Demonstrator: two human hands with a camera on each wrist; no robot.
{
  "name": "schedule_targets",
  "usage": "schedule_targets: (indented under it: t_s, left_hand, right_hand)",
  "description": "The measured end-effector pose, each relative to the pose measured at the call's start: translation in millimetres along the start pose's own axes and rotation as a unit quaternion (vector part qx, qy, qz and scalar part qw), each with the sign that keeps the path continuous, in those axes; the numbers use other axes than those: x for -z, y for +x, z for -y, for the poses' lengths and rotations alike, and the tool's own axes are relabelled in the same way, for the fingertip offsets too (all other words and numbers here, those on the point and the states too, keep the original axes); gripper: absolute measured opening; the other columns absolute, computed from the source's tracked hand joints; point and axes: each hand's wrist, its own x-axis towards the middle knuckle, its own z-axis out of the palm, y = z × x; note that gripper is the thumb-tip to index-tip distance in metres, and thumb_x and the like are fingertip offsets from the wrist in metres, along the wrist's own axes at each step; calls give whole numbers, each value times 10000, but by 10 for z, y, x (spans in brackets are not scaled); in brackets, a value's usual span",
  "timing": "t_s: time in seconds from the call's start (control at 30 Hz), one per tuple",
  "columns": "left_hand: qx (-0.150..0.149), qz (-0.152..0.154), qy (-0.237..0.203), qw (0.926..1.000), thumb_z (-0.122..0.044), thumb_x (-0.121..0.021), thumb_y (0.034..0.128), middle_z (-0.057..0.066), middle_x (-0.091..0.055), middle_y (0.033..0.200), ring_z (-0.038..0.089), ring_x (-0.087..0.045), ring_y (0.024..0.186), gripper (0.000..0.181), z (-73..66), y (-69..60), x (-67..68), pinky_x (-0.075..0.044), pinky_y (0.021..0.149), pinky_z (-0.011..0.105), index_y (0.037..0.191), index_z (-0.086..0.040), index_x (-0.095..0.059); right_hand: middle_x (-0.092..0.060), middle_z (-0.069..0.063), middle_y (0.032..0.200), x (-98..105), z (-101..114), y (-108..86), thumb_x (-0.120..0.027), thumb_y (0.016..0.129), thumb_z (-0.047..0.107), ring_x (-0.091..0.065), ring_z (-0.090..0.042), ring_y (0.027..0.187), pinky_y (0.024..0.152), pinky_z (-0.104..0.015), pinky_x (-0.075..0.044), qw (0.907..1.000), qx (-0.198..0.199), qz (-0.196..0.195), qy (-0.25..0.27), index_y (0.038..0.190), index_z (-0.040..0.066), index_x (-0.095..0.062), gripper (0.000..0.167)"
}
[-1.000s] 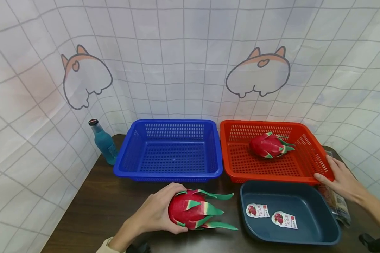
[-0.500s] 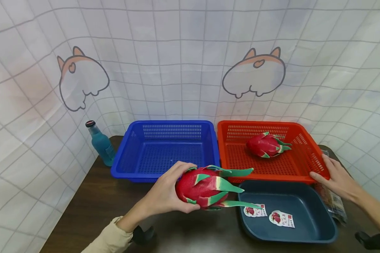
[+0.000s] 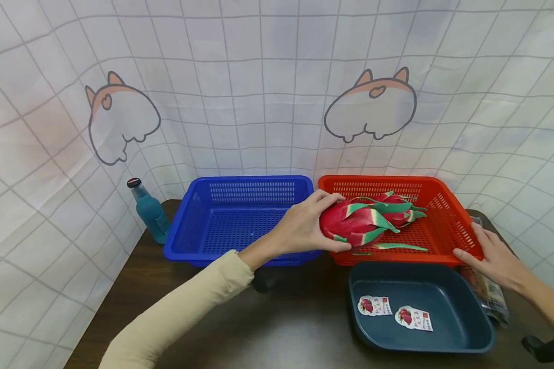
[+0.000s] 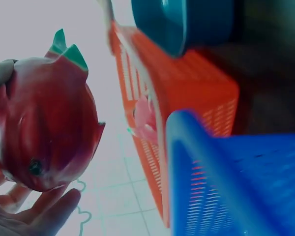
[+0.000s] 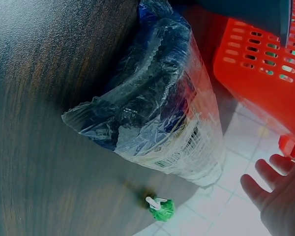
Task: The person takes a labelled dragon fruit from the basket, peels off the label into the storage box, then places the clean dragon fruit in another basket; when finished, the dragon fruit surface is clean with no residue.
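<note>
My left hand [image 3: 307, 225] grips a red dragon fruit [image 3: 351, 224] with green-tipped scales by its rounded end. The fruit is above the left part of the red basket [image 3: 388, 179], its leafy end pointing right. Inside that basket lies a second dragon fruit [image 3: 399, 219], partly hidden behind the held one; the left wrist view shows a piece of it through the basket. My right hand [image 3: 496, 259] rests at the basket's front right corner, thumb on the rim. In the right wrist view its fingers [image 5: 268, 172] are spread near the basket's edge.
Left of the red basket stands a blue basket [image 3: 254, 178]. In front is a dark blue tray [image 3: 436, 302] with two printed labels [image 3: 413, 318]. A clear plastic package [image 5: 167, 113] lies right of the tray, near a small green item [image 5: 162, 210]. A blue bottle [image 3: 152, 212] stands far left.
My left hand has lifted the dragon fruit from the table's front and carried it right and away from me, over the red basket. My right hand has stayed at the basket's corner.
</note>
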Motion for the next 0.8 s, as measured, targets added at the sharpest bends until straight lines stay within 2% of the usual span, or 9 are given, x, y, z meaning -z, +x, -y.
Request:
schedule_targets:
  t_s: [0.13,0.27,0.37,0.43,0.57,0.7,0.8]
  left_hand:
    - [103,491,855,9951,-612,-743,719,-4,-529,1254,87,-578,912,850,10,430,-180,-525,683,145,1407,-200,-461]
    - [60,992,1745,9796,-685,-681,729,-44,-563,1299,75,-579,994,890,30,752,-392,-533,724,197,1436,-207,-431]
    - [117,1260,2126,9689,-715,-667,721,-78,-586,1312,80,-570,1049,901,43,911,-525,-536,740,237,1436,-222,-430]
    - [177,1415,2196,9651,-718,-669,718,-91,-605,1286,88,-555,1046,889,53,984,-598,-532,728,239,1422,-222,-445]
    - [386,1647,2029,9645,-686,-694,718,-93,-644,1138,74,-551,941,775,58,1066,-713,-508,666,192,1303,-207,-522]
    - [834,1754,1784,9646,-652,-724,716,-92,-630,982,62,-556,828,654,16,1087,-770,-477,589,168,1157,-202,-551]
    - [1079,1870,1603,9632,-609,-754,714,-84,-621,928,69,-564,787,596,-22,1091,-772,-477,588,173,1088,-193,-551]
  right_hand:
    - [-259,-422,1357,21,6,-3,-612,900,417,-348,-546,1073,689,-654,-498,10000,44,-34,57,1537,-19,-42,959]
    - [-241,-426,1374,29,18,-18,-601,907,427,-344,-548,1082,707,-663,-489,10000,-22,37,46,1539,-12,-22,963]
    - [-225,-434,1383,23,26,-23,-589,913,436,-344,-552,1088,725,-674,-479,9999,-78,115,14,1538,-15,-8,965]
    - [-227,-434,1380,17,30,-25,-588,914,432,-352,-550,1083,726,-671,-481,9999,-65,126,17,1537,-20,-11,961]
    - [-257,-421,1356,14,24,-30,-611,905,403,-378,-534,1048,691,-641,-502,10000,40,0,31,1534,-29,-49,947]
    - [-267,-416,1341,10,19,-22,-615,901,403,-376,-527,1038,669,-626,-507,10000,70,-55,-10,1533,-29,-59,946]
    - [-262,-417,1340,6,13,-22,-612,904,408,-369,-529,1041,662,-620,-510,10000,43,-37,-12,1532,-29,-51,949]
